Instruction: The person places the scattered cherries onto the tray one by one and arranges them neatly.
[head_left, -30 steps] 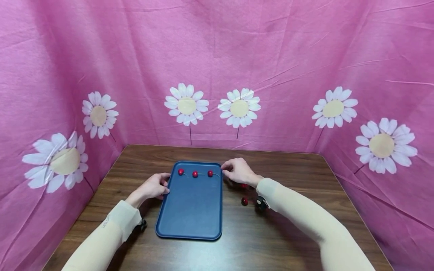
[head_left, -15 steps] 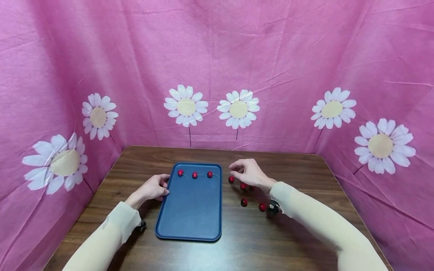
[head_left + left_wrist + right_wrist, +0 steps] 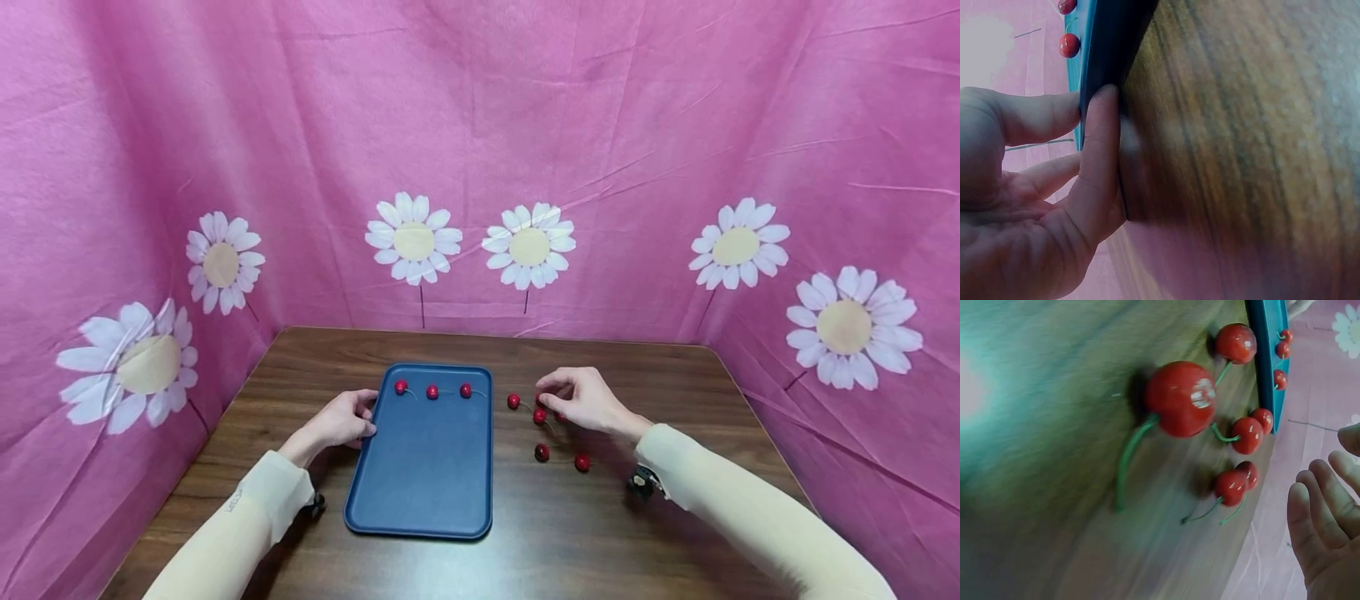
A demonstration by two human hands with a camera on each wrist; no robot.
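A dark blue tray (image 3: 418,467) lies on the table, with three red cherries in a row near its far end; one is the middle cherry (image 3: 432,392). My left hand (image 3: 341,419) rests against the tray's left edge, thumb and fingertips touching it with the fingers fairly straight. To the tray's right lie several loose stemmed cherries, among them a near one (image 3: 542,452) and a far one (image 3: 513,401). Over the far part of this group hovers my right hand (image 3: 588,400), partly hiding some. Its fingers (image 3: 1313,519) are extended in the right wrist view, with no cherry between them.
The brown wooden table (image 3: 637,533) reaches out on both sides of the tray. A pink curtain (image 3: 480,125) printed with daisies hangs behind it and at both sides.
My right hand has moved right from the tray's far right edge, to above the loose cherries, uncovering several of them. My left hand and the tray have stayed in place.
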